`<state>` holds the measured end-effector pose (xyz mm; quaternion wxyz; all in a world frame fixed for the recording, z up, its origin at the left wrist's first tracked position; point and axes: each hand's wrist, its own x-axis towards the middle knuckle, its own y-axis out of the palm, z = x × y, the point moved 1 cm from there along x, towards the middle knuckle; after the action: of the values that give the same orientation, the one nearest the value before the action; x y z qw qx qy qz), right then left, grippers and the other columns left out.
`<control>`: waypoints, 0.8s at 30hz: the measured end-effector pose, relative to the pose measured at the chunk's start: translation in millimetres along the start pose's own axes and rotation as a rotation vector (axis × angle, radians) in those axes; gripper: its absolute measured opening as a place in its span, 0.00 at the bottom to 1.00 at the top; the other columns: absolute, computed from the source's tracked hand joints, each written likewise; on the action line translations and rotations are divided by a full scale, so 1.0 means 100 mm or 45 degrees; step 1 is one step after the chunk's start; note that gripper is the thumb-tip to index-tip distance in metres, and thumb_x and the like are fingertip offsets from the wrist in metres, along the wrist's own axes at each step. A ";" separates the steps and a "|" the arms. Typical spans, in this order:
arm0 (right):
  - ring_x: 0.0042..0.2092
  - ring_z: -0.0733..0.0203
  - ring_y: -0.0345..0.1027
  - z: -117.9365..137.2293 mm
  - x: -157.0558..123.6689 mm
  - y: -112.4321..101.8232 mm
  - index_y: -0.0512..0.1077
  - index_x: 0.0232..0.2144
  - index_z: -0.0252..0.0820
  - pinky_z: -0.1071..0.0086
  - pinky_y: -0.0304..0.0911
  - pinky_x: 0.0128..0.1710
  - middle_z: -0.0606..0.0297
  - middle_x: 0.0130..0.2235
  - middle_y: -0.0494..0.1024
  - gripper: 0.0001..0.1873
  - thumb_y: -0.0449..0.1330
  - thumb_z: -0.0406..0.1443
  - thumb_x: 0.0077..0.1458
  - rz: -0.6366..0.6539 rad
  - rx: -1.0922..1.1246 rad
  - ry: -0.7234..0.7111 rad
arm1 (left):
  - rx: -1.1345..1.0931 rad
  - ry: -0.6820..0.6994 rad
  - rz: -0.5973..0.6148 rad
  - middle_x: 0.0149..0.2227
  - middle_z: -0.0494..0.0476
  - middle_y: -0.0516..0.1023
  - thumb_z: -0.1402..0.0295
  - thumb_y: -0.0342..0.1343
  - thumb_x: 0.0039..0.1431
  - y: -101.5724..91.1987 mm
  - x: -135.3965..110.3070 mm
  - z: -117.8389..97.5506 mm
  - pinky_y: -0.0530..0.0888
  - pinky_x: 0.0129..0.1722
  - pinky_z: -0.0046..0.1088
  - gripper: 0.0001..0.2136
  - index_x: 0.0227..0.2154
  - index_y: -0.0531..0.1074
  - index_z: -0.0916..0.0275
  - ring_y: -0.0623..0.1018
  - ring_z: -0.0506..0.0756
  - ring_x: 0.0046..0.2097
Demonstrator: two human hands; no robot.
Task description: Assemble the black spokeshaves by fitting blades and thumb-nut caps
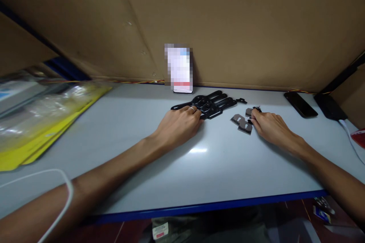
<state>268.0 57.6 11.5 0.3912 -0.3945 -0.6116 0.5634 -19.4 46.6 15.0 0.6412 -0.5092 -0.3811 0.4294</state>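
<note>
While the left hand (pixel 182 123) lies palm-down over the near-left end of a cluster of glossy black, flat, long-handled pieces with slots and holes (pixel 211 107), its fingertips are hidden, so I cannot tell whether it grips them or merely rests there. The right hand (pixel 272 127) has thumb and forefinger drawn close together at a small group of grey, flat, metal-looking plates with dark edges and cut-outs (pixel 244 127), just in front of its fingertips; whether it pinches one or only touches it is too small to tell. A small, black, irregular flat piece (pixel 242 101) lies between the hands, just beyond the plates.

The black pieces look stiff and fairly light, their smooth finish perhaps a little slippery; the long handles, reaching away from the left fingers, seem the surest hold. The grey plates look thin, rigid and light, probably hard to lift from the smooth white tabletop (pixel 159 178). Their dark edges may be sharp, so the flat faces seem the safer grip.
</note>
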 end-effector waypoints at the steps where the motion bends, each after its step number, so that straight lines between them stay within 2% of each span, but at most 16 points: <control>1: 0.24 0.58 0.61 0.00 0.00 0.00 0.68 0.44 0.41 0.63 0.44 0.26 0.58 0.29 0.76 0.13 0.44 0.35 0.67 0.000 0.004 -0.001 | 0.001 0.001 -0.002 0.44 0.65 0.79 0.65 0.46 0.70 0.00 0.00 0.00 0.69 0.29 0.33 0.14 0.41 0.75 0.65 0.79 0.63 0.46; 12: 0.25 0.57 0.62 0.02 0.00 -0.02 0.68 0.45 0.41 0.64 0.44 0.27 0.57 0.29 0.76 0.13 0.45 0.35 0.67 0.019 0.000 0.016 | -0.027 -0.037 -0.031 0.45 0.66 0.78 0.65 0.46 0.68 -0.02 -0.01 -0.01 0.72 0.32 0.34 0.13 0.42 0.75 0.64 0.78 0.64 0.48; 24: 0.24 0.58 0.60 -0.02 0.01 0.03 0.68 0.45 0.41 0.64 0.43 0.27 0.57 0.29 0.76 0.13 0.45 0.36 0.67 -0.015 0.021 -0.008 | -0.015 -0.061 0.009 0.46 0.65 0.77 0.64 0.45 0.68 -0.03 -0.01 -0.01 0.73 0.32 0.35 0.14 0.43 0.75 0.64 0.78 0.63 0.47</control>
<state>269.9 59.0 9.0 0.3958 -0.3861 -0.6103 0.5673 -18.0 45.4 18.2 0.6274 -0.5039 -0.3971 0.4413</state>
